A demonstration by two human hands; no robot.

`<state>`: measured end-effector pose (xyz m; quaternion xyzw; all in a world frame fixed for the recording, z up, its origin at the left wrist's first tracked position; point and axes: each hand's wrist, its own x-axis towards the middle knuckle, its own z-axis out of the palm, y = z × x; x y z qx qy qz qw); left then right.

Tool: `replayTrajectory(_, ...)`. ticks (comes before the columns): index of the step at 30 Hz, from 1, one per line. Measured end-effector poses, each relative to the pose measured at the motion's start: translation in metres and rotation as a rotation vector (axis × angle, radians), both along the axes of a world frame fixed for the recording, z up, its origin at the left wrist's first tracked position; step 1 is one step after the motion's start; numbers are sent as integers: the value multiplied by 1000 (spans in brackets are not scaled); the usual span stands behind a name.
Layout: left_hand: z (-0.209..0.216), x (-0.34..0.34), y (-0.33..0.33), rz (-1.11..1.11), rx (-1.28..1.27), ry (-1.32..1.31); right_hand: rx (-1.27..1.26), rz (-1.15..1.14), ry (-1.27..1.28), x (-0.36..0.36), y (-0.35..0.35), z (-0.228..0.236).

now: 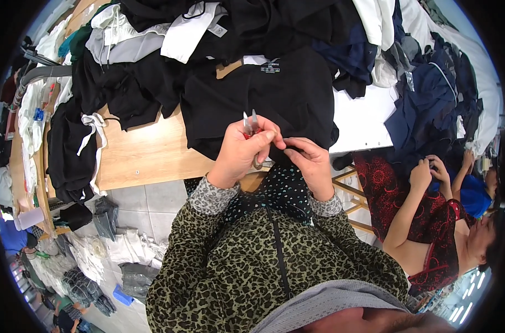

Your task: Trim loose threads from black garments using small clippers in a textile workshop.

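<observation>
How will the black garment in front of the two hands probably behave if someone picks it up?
The black garment would probably hang floppy, since its cloth lies in soft creases. It seems unlikely to roll, being spread out wide on the table.

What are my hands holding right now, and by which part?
Left hand: small red-and-silver metal snips, gripped behind the blades. Right hand: black cloth garment, pinched along its near side.
</observation>
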<state>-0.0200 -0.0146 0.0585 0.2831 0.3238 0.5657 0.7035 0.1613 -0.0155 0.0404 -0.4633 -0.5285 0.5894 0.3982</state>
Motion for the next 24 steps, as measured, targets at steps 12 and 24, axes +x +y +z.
replayTrajectory(12,4,-15,-13,79,85,853,-107,-99,129,4,9,-8)
replayTrajectory(24,3,9,-19,-306,245,976,52,-79,128,1,7,-6)
